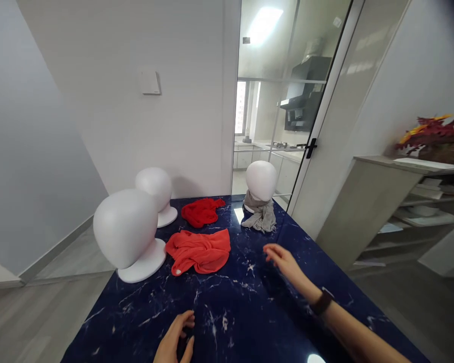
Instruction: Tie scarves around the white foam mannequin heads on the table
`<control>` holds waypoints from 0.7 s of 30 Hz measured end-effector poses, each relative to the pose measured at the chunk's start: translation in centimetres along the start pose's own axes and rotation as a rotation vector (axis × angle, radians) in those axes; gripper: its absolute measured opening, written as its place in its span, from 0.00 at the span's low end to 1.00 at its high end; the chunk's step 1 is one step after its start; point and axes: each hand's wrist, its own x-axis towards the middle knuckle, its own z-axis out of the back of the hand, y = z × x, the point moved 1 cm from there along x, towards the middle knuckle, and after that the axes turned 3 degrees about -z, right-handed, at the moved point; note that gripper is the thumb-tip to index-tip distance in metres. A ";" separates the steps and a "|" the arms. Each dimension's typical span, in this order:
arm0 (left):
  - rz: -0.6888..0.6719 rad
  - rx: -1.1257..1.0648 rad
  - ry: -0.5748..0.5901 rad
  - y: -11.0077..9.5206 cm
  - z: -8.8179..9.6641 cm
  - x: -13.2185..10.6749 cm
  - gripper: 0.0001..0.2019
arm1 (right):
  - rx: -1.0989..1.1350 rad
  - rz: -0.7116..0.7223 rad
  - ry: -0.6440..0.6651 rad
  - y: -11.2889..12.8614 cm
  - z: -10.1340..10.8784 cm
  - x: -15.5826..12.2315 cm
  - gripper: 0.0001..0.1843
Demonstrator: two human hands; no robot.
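Observation:
My right hand [283, 259] reaches out over the dark blue marble table [249, 312], fingers stretched and empty, a short way in front of the white mannequin head [261, 180] that wears a grey scarf [260, 214]. My left hand [175, 340] rests low near the table's front edge, fingers loosely curled and holding nothing. An orange-red cloth [199, 250] lies crumpled mid-table, and a darker red cloth [202, 210] lies behind it. Two bare white mannequin heads stand at the left, one large and near [127, 234], one further back [156, 192].
A white wall with a light switch [150, 82] rises behind the table. A glass sliding door [318, 126] opens on a kitchen. At the right stands a grey shelf unit [393, 201] with a basket of red and yellow leaves [435, 136] on top.

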 end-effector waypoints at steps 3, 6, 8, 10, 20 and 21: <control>-0.044 0.021 0.111 -1.6 0.6 -0.1 0.17 | -0.068 0.049 0.548 2.2 -2.7 -10.1 0.16; -0.091 0.025 0.140 -2.8 1.0 -0.5 0.17 | -0.127 0.046 0.677 3.9 -4.7 -17.2 0.15; -0.140 0.032 0.143 -3.3 1.2 -0.7 0.18 | -0.164 0.047 0.600 4.0 -6.4 -19.9 0.16; -0.184 0.061 0.155 -3.7 1.4 -1.0 0.18 | -0.215 0.060 0.474 3.4 -8.3 -21.5 0.15; -0.271 0.173 0.358 -8.9 5.2 -5.7 0.17 | -0.392 0.202 0.245 1.7 -11.6 -23.9 0.13; -0.257 0.164 0.360 -9.1 5.8 -6.8 0.17 | -0.356 0.193 0.263 1.8 -11.3 -24.0 0.13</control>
